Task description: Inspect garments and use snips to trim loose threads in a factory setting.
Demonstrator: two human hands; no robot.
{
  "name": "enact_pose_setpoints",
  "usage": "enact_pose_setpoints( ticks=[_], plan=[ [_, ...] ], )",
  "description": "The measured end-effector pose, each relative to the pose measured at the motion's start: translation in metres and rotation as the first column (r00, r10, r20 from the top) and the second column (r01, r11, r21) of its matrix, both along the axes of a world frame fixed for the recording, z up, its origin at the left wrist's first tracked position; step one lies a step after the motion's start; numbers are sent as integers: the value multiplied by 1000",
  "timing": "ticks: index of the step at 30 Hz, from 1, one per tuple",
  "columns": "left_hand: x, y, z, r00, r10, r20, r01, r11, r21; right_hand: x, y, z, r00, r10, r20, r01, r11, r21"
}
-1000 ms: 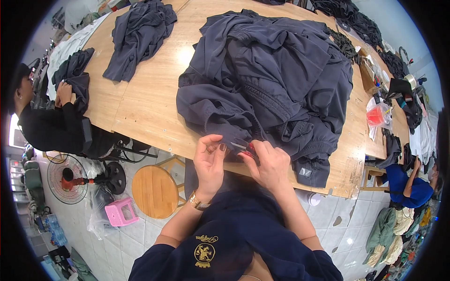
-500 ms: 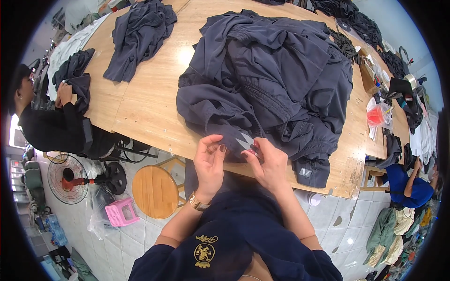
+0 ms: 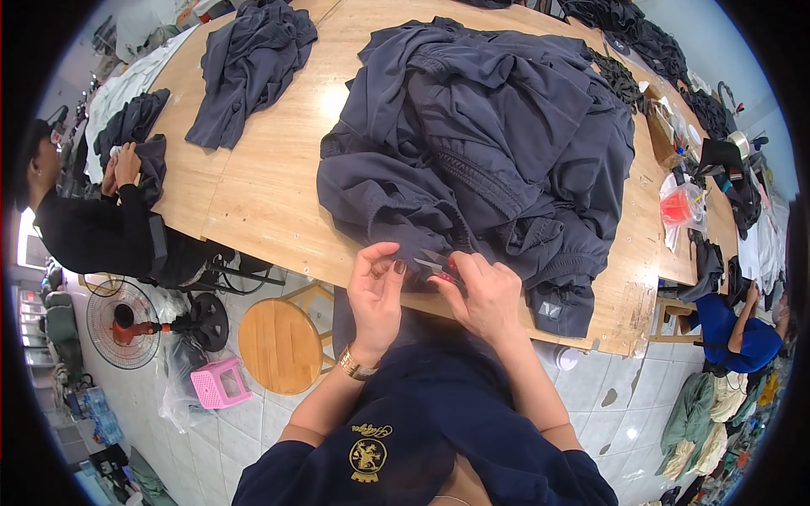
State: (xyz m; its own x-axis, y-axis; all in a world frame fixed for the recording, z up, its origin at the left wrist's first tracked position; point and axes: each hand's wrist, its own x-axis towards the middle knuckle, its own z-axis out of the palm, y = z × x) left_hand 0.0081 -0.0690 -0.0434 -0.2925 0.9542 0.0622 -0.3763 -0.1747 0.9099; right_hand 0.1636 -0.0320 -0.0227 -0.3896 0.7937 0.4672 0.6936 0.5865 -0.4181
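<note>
A large heap of dark grey garments (image 3: pixel 506 126) lies on the wooden table in front of me. My left hand (image 3: pixel 376 291) pinches a dark grey garment edge (image 3: pixel 403 242) at the near side of the heap, thumb toward the fingers. Close by on the right, my right hand (image 3: pixel 483 295) is closed around small thread snips (image 3: pixel 432 262) with red handles. Their blades stand apart and point left toward the cloth by my left fingertips. Whether the blades touch the cloth I cannot tell.
Another dark garment (image 3: pixel 249 72) lies farther left on the table (image 3: pixel 278 181). A co-worker in black (image 3: pixel 93 223) sits at the left, handling dark cloth. A round wooden stool (image 3: pixel 280 346), a pink stool (image 3: pixel 219 384) and a fan (image 3: pixel 123 322) stand on the floor. At the right is a person in blue (image 3: pixel 738 337).
The snips have swung from pointing up and left to pointing more directly left, as my right hand turned slightly. My left hand stays nearly in place. The black-clad co-worker's hands have shifted.
</note>
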Motion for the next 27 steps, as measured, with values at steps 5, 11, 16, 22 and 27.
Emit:
enact_pose_setpoints(
  ticks=[5,11,16,22,27],
  plan=[
    [1,0,0,1000,15,-6,-15,1000,-16,0,0,1,1000,-3,6,3,1000,11],
    [2,-1,2,1000,6,-3,-6,1000,-28,-2,0,-1,1000,20,0,-20,1000,-6],
    [1,-1,0,1000,3,15,-3,1000,-19,-4,-3,-3,908,-128,-400,6,956,-293],
    [0,1,2,996,-9,89,11,1000,-23,1,1,-4,998,6,-68,-6,1000,3],
    [0,-1,1,999,-17,39,18,1000,-10,2,-2,2,998,13,59,-12,1000,-14]
  ],
)
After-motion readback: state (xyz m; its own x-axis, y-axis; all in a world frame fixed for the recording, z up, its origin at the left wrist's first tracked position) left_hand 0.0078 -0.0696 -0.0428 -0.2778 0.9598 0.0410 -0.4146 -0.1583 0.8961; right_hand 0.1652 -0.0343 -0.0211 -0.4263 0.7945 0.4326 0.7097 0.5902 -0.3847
